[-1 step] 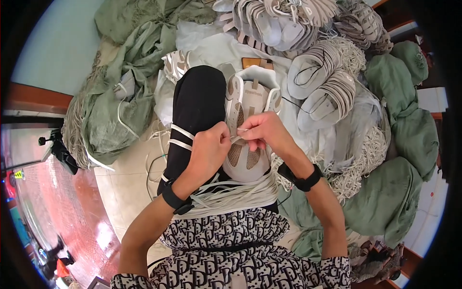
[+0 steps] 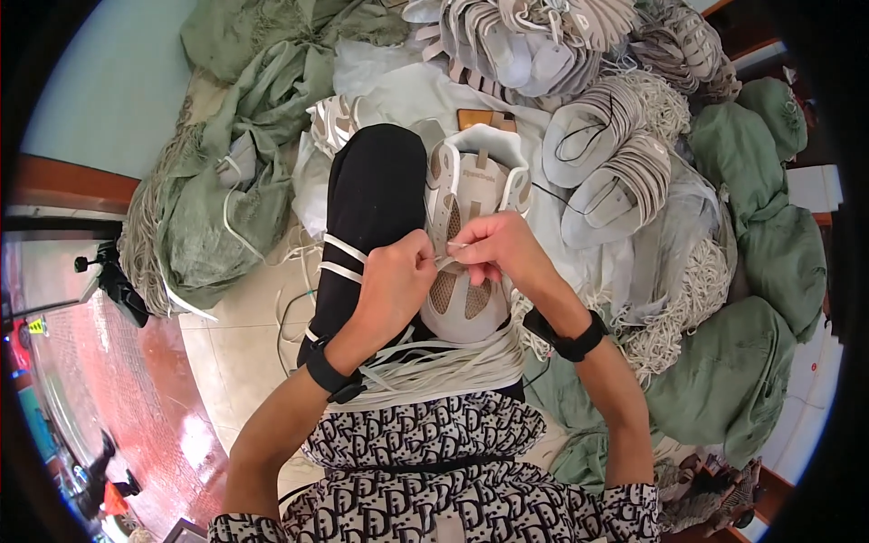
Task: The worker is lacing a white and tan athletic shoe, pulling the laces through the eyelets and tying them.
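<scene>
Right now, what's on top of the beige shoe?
Over the beige shoe: right hand pinching white lace; left hand at its left edge. Toe mesh shows. Whatever lies directly beneath the hands is covered.

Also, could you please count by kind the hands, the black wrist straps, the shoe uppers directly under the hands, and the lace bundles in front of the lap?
Left hand and right hand: 2
Black wrist straps: 2
Shoe upper: 1
Lace bundle: 1
Total: 6
</scene>
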